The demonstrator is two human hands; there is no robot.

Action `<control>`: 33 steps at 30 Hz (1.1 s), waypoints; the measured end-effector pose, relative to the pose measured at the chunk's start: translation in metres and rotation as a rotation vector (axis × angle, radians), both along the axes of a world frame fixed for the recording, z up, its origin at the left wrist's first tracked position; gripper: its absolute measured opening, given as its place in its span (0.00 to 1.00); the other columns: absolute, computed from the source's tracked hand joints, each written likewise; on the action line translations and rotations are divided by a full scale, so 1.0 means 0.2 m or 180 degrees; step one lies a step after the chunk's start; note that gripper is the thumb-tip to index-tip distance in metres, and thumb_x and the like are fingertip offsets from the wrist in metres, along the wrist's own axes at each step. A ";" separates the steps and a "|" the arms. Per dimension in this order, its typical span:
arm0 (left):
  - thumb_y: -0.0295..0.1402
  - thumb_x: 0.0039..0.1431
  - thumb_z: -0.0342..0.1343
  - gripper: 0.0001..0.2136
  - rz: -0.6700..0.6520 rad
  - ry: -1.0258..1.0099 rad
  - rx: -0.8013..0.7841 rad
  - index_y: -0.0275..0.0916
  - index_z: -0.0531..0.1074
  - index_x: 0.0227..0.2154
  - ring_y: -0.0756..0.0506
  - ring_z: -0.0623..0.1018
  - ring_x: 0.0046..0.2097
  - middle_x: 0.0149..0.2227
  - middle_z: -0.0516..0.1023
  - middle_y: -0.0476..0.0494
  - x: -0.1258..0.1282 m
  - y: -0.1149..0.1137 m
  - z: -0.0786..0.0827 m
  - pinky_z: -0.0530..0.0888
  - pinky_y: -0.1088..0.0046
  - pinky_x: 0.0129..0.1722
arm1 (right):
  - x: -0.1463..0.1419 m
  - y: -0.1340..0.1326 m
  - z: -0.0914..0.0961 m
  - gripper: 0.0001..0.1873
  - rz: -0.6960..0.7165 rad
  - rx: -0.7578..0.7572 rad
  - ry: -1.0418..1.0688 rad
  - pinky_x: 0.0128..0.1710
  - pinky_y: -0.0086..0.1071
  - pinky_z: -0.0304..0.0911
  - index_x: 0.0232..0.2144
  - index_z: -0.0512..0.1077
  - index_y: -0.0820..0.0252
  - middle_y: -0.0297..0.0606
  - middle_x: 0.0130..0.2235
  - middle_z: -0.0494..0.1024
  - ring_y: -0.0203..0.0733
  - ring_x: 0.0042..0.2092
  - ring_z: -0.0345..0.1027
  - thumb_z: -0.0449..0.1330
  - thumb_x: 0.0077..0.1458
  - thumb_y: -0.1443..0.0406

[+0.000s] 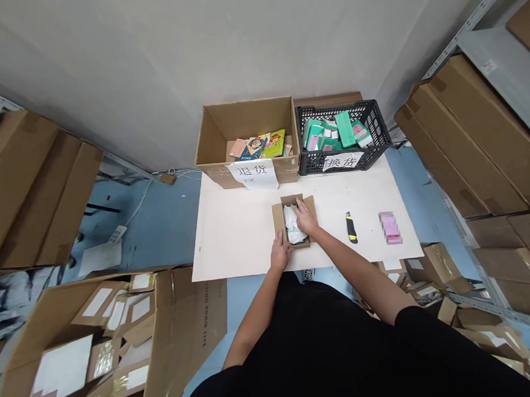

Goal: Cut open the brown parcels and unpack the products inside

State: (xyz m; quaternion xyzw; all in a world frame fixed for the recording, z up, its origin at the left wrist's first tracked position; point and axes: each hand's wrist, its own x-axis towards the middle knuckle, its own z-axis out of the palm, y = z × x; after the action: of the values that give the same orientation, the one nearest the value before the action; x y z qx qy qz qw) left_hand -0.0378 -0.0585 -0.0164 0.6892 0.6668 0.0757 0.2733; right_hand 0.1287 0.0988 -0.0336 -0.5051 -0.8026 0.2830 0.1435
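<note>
One small carton [278,219] stands open, flaps splayed, on the white table [235,231], right of its middle and towards the near edge. Inside lies a white wrapped packet [293,225]. The right hand [305,217] reaches in over the right wall, fingers slightly apart and resting on the packet's far right part; whether they grip it cannot be told. The left hand [280,253] is at the carton's near left corner, fingers against the cardboard; the closeness of that hold cannot be determined. Principal hazard, as judged: the packet looks snug, so an upward pull could lift or tip the carton if the left hand bears too lightly. A flap could also snag the loose-looking wrap and tear it. To the right, a yellow and black utility knife [351,229] lies near the right forearm; a rightward sweep could strike it. Its blade position is too small to verify. Farther right lies a pink item [390,228], blurred. On the far side, a large carton [218,176] of booklets and a black crate [310,162] of green boxes stand side by side; an overlong reach could bump either.
</note>
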 end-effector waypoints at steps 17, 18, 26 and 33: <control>0.26 0.66 0.57 0.06 0.0248 -0.0689 0.0316 0.39 0.80 0.40 0.33 0.47 0.79 0.79 0.50 0.40 0.03 -0.03 -0.13 0.60 0.45 0.74 | -0.01 0.06 0.04 0.36 0.0233 0.0169 -0.1072 0.71 0.52 0.50 0.70 0.66 0.70 0.60 0.69 0.68 0.61 0.78 0.38 0.55 0.59 0.74; 0.26 0.66 0.57 0.06 0.0250 -0.0704 0.0310 0.39 0.80 0.40 0.34 0.47 0.79 0.79 0.50 0.40 0.02 -0.03 -0.13 0.59 0.45 0.74 | -0.02 0.06 0.04 0.37 0.0286 0.0122 -0.1085 0.71 0.52 0.49 0.71 0.65 0.71 0.60 0.68 0.69 0.60 0.79 0.36 0.55 0.59 0.74; 0.27 0.67 0.57 0.06 0.0295 -0.0844 0.0294 0.39 0.79 0.40 0.35 0.46 0.80 0.79 0.52 0.43 0.04 -0.02 -0.15 0.58 0.47 0.75 | -0.01 0.09 0.11 0.40 0.0328 -0.0092 -0.1172 0.72 0.49 0.43 0.73 0.62 0.66 0.56 0.64 0.75 0.57 0.78 0.38 0.56 0.58 0.74; 0.27 0.64 0.60 0.05 0.0326 -0.0821 0.0307 0.39 0.80 0.40 0.32 0.47 0.79 0.79 0.51 0.38 0.03 -0.02 -0.15 0.58 0.42 0.75 | -0.05 0.12 0.19 0.32 0.0071 -0.0025 -0.1077 0.66 0.51 0.53 0.66 0.71 0.65 0.57 0.63 0.74 0.62 0.72 0.51 0.53 0.61 0.75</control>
State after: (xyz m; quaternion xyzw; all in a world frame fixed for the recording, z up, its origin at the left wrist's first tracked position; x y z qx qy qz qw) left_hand -0.0326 -0.0631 -0.0470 0.6511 0.6561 0.2094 0.3191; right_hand 0.1182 0.1224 0.0039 -0.5372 -0.8197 0.1987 0.0013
